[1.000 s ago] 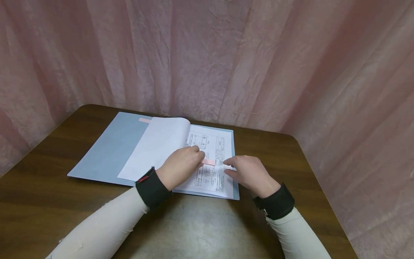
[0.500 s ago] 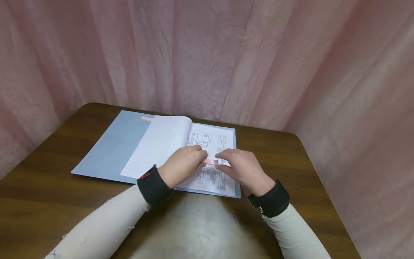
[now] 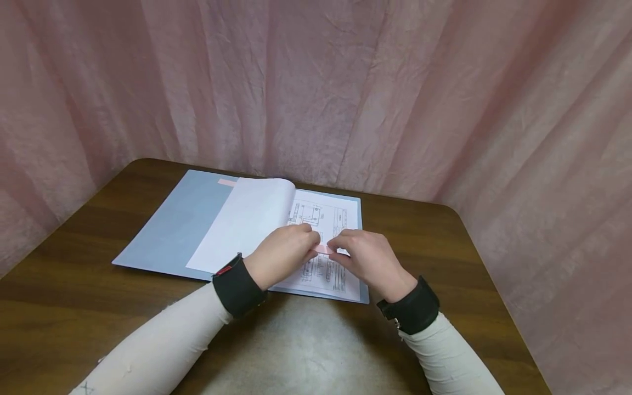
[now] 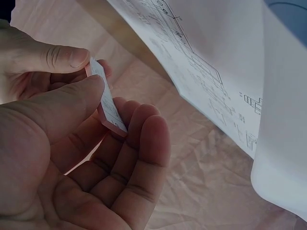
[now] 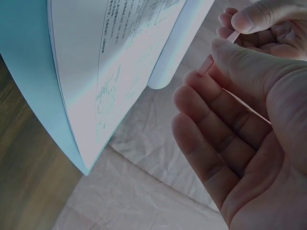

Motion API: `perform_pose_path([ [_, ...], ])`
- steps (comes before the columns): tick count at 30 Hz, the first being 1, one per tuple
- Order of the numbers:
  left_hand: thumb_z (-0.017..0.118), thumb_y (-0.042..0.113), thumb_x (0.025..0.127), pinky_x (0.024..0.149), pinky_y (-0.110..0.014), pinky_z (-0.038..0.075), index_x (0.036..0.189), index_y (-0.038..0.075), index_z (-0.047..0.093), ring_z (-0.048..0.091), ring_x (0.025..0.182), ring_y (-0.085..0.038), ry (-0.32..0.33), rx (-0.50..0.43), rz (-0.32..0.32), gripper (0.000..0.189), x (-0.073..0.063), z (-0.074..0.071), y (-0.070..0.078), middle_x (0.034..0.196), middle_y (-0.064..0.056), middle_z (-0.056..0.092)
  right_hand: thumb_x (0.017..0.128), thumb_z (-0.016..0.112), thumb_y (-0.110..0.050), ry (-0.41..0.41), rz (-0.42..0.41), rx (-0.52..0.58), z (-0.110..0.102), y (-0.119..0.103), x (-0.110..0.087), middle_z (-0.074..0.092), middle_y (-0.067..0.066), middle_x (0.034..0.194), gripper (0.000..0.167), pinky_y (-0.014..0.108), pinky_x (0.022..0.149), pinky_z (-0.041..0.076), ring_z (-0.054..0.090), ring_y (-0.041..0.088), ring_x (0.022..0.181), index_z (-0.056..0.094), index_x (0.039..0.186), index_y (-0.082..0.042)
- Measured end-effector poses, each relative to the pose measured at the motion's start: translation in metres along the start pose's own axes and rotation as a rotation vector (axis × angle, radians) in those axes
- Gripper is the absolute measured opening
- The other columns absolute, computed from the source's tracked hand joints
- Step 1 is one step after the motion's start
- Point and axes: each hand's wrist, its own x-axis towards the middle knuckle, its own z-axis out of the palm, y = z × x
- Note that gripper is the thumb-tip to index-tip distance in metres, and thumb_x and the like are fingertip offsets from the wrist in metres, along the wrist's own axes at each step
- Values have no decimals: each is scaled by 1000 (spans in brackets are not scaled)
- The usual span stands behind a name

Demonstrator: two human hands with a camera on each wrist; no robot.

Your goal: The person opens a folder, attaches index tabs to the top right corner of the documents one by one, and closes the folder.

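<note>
And here the whole upper part of the head view is filled by a pink curtain (image 3: 316,82), hung in soft folds. Below it, the middle and bottom of the frame are taken up by a dark wooden counter (image 3: 410,236), a pale glare being thrown back at bottom centre. Left of centre, a light-blue folder (image 3: 168,230) is laid open on it; one white page (image 3: 242,219) has been turned over leftward, its spine side bowed up in a curve, and to the right a printed drawing sheet (image 3: 326,277) is exposed, covered with technical outlines and text.

From the lower corners, pale sleeves (image 3: 158,345) are seen, each topped by a black wristband (image 3: 238,288). Now to the hands, brought close together just over the drawing sheet, near the centre of the frame: by the left hand (image 3: 286,249), one end of a narrow pink strip (image 3: 323,249) is being pinched between thumb and forefinger; by the right hand (image 3: 370,258), the other end is pinched the same way. In the left wrist view, small dark marks are shown on the strip's pale face. Smallest of all, a pink tab (image 3: 227,182) is seen at the folder's upper edge, partly covered by the turned page.
</note>
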Motion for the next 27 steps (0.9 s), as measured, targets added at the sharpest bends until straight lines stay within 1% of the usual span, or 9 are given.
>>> perform_pose_path([
  [5, 91, 16, 94, 75, -34, 55, 108, 6, 80, 64, 78, -19, -7, 16, 2, 20, -1, 0, -1, 93, -7, 71, 92, 94, -19, -2, 0, 12, -1, 1, 1, 77, -8, 95, 16, 29, 68, 52, 64, 9, 78, 86, 106, -18],
  [10, 91, 16, 95, 76, -35, 57, 108, 7, 79, 67, 81, -20, -18, 26, -5, 20, -2, -2, -4, 94, -7, 72, 93, 92, -19, 10, -17, 21, 0, 0, 5, 79, -7, 98, 16, 31, 71, 55, 69, 10, 82, 87, 108, -18],
  [17, 90, 17, 96, 77, -37, 58, 104, 6, 79, 69, 82, -22, 0, 12, -1, 17, -4, 1, -7, 93, -7, 72, 93, 92, -24, 17, -28, 5, 2, -2, 8, 78, -6, 93, 17, 31, 69, 54, 67, 10, 78, 88, 108, -17],
  [23, 89, 19, 97, 76, -37, 58, 102, 7, 78, 69, 81, -20, 26, 16, 20, 17, -3, 3, -7, 91, -6, 71, 96, 89, -17, 64, -47, -37, 0, -1, 8, 79, -6, 95, 11, 31, 72, 57, 69, 11, 80, 87, 106, -17],
  [27, 88, 20, 98, 75, -37, 58, 102, 7, 78, 68, 80, -20, 22, 8, 20, 17, -2, 2, -6, 91, -5, 71, 95, 90, -14, 100, -60, -38, 1, 0, 8, 79, -6, 97, 11, 32, 75, 59, 70, 12, 83, 86, 105, -17],
])
